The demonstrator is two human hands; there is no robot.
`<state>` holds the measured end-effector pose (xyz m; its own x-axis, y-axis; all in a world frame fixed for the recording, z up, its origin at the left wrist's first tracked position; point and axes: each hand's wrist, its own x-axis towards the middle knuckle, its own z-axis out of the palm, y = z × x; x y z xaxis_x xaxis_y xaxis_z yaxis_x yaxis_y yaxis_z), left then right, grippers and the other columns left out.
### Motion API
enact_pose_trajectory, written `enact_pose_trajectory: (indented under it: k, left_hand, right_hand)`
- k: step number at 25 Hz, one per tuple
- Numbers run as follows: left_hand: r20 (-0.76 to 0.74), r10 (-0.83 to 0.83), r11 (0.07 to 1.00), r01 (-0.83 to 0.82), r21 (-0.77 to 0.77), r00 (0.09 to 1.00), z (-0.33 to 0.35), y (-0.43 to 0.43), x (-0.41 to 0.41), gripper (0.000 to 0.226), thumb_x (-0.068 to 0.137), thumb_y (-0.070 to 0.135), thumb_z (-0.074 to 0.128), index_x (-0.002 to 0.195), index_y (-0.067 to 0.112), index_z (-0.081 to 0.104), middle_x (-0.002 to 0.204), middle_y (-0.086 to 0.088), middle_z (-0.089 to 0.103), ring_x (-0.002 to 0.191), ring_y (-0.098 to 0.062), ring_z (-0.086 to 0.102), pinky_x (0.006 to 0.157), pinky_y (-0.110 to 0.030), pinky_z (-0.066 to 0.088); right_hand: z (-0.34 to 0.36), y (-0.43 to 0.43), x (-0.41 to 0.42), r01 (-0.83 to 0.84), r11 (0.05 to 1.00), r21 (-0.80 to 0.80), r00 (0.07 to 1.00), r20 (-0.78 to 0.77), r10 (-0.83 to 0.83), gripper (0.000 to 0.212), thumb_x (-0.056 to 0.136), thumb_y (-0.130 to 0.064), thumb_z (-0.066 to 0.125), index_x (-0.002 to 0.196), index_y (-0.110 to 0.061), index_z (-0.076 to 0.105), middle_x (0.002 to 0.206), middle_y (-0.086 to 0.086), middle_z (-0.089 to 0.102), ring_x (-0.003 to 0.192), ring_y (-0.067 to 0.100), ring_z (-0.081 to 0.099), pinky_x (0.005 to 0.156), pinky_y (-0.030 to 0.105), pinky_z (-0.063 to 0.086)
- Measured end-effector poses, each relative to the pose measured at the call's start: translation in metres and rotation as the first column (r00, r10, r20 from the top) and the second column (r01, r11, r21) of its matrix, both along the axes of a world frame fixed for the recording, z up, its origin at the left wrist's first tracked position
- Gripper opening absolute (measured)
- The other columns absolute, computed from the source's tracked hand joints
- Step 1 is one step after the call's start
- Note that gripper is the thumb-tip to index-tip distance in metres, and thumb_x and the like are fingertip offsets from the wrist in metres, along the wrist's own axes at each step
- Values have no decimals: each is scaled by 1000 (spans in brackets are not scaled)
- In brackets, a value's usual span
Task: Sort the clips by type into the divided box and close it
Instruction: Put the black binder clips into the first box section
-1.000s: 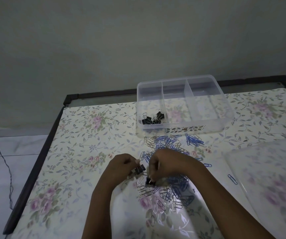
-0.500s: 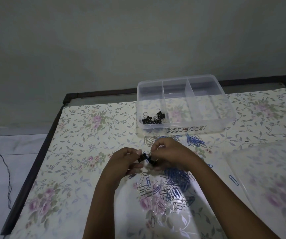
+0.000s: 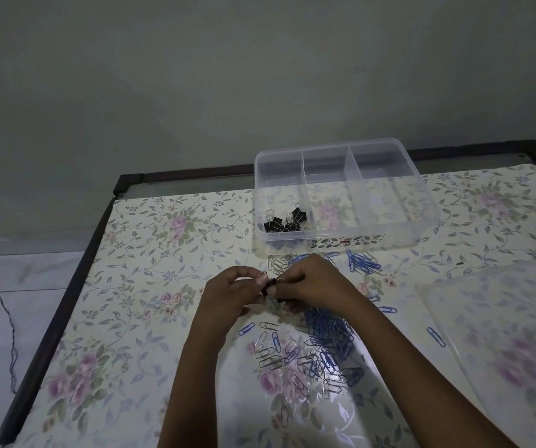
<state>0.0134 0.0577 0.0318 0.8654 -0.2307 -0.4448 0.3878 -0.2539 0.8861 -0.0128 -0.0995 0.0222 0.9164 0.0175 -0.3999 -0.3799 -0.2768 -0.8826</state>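
Black binder clip [image 3: 273, 287] sits right between my two hands, held just above the bench [image 3: 150, 253], a little in front of the box [image 3: 389, 236]. One clip or two pressed together? I can't tell from here. My left hand [image 3: 231, 297] has its fingers [image 3: 261, 279] curled in, pinching the clip's left side. My right hand [image 3: 313, 286] is curled too, thumb and fingertips nipping it from the right.

Paper clips lie all around my hands. There's a thick blue heap [image 3: 328, 333] under my right wrist and silver ones [image 3: 268, 354] mixed with blue scattered nearer to me. One more blue bunch [image 3: 364, 264] sits just before the box.

The box is clear and open, with three compartments. A few black binder clips [image 3: 284, 221] lie at the near end of the left one. The lid [image 3: 502, 334] lies flat on the bench at my right. A floral cover is spread over the bench, with a dark frame round its edge. A cable [image 3: 1, 318] trails over the pale floor on the left.
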Motion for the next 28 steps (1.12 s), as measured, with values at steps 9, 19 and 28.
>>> enact_pose_trajectory:
  k: [9,19,28]
  left_hand:
    - [481,102,926,-260,274,871,-12,2,5,14,78,26,71,71,14,68,70,11,65,62,-1,59,55,-2,38]
    - [48,49,998,-51,36,998,-9,-6,5,17,94,18,49,91,25,65,95,-2,68,90,-20,61,77,-31,45]
    - [-96,-49,995,57,84,994,-7,-2,3,10,88,12,58,88,19,65,85,-7,70,79,-18,64,69,-27,43]
  right_hand:
    - [-6,-4,0,-35,976,-216,999,9,37,14,78,-15,72,76,-2,73,68,16,69,51,16,60,53,18,50]
    - [-8,-6,4,-19,950,-311,987,146,67,14,78,-18,71,85,-7,75,78,18,71,68,26,64,59,27,47]
    - [-7,-6,4,-121,952,-280,980,117,158,17,77,-17,72,91,-6,74,81,21,70,69,21,61,64,30,50]
